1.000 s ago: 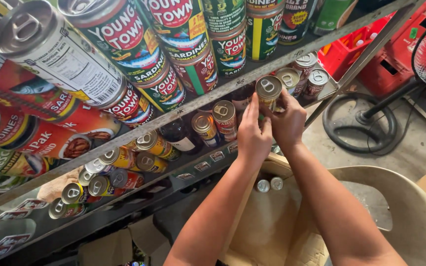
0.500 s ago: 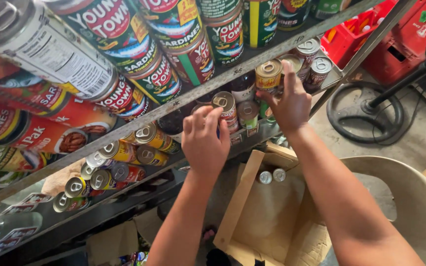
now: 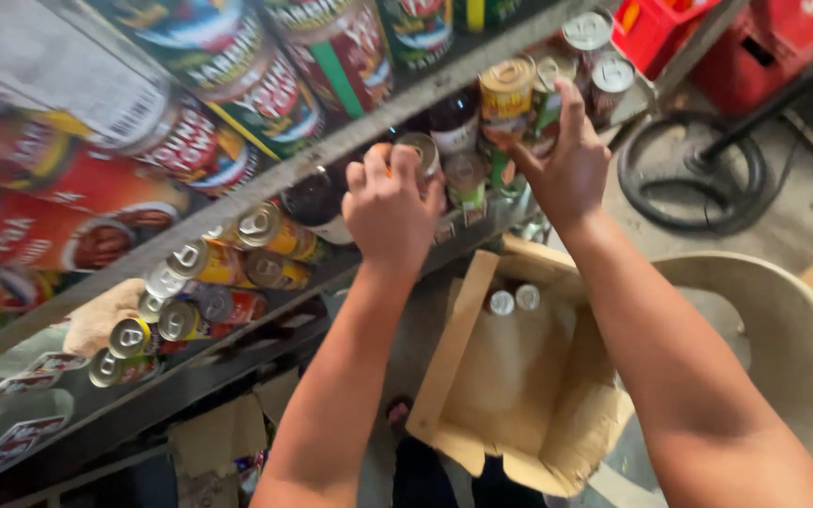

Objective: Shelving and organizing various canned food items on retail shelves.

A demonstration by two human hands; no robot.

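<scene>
My left hand (image 3: 390,209) is curled around a small can with a silver pull-tab lid (image 3: 420,152) at the middle shelf's front edge. My right hand (image 3: 565,162) is raised a little further right, fingers closed on the side of a yellow-labelled can (image 3: 507,87) that stands on the same shelf. Other small cans (image 3: 467,179) stand between the two hands. Below my arms lies an open cardboard box (image 3: 482,376) with two can lids (image 3: 512,299) showing at its far end.
A metal shelf rail (image 3: 265,183) runs diagonally, with large sardine cans (image 3: 265,85) above it and rows of small pull-tab cans (image 3: 209,282) below. A beige plastic chair (image 3: 783,339), red crates (image 3: 708,28) and a fan base (image 3: 689,169) stand on the floor to the right.
My left hand has moved right along the shelf and closed around a small can. My right hand stays on the yellow-labelled can. The view has shifted closer to the shelf.
</scene>
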